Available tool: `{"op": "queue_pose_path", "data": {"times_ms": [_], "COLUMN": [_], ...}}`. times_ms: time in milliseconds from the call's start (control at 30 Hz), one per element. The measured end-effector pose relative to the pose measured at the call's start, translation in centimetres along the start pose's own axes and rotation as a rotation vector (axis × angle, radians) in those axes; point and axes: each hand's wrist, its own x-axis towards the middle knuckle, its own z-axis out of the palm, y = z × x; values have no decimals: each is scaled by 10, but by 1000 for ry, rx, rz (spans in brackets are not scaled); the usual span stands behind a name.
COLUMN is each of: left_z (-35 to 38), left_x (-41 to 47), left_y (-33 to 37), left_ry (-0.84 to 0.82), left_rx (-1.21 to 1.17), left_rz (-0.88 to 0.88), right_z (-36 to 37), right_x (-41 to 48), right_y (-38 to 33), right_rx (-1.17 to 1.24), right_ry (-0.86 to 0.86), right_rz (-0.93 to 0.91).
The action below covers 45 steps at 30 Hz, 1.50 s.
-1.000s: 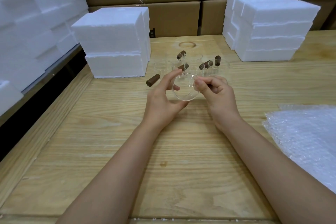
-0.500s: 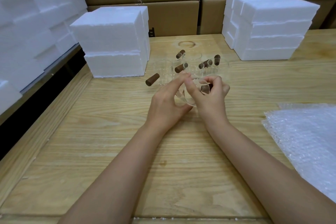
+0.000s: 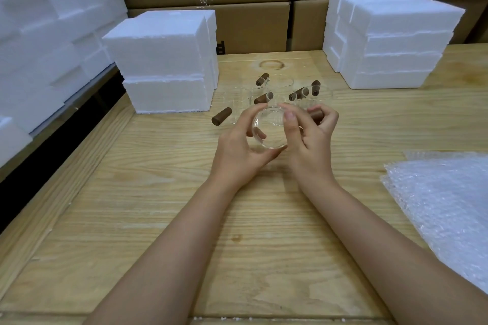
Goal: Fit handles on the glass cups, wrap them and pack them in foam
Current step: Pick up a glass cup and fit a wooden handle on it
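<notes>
Brown handles (image 3: 221, 116), clear glass cup (image 3: 269, 130), white foam blocks (image 3: 163, 60), pale wood-grain table (image 3: 237, 219) (bubble wrap (image 3: 443, 206) seemingly translucent, dotted).

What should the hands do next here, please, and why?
Probably push the brown cylindrical wooden handle onto the side of the clear round glass cup: the left hand grips the cup, the right hand pinches the handle right beside it, and I cannot tell whether it is seated yet.

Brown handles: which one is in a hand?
The handle gripped by the right hand, beside the held glass cup. The other handles sit among cups on the table.
</notes>
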Motion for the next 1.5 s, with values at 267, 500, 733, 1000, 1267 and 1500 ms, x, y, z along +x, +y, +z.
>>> {"op": "queue_pose_path", "data": {"times_ms": [267, 500, 733, 1000, 1267, 1500], "left_z": [1, 3, -1, 1, 1, 0], "left_x": [-3, -3, -1, -1, -2, -2], "left_y": [3, 0, 1, -1, -1, -1], "left_ry": [-18, -16, -5, -18, -52, -96], "left_rx": [108, 104, 38, 29, -33, -51], "left_rz": [132, 111, 70, 120, 95, 89], "right_z": [3, 4, -2, -11, -9, -9], "right_x": [0, -1, 0, 10, 9, 8], "right_y": [-1, -2, -6, 7, 4, 1], "right_rx": [32, 8, 77, 195, 192, 257], "right_ry": [60, 9, 5, 196, 241, 248], "right_rz": [101, 193, 128, 349, 306, 298]}}
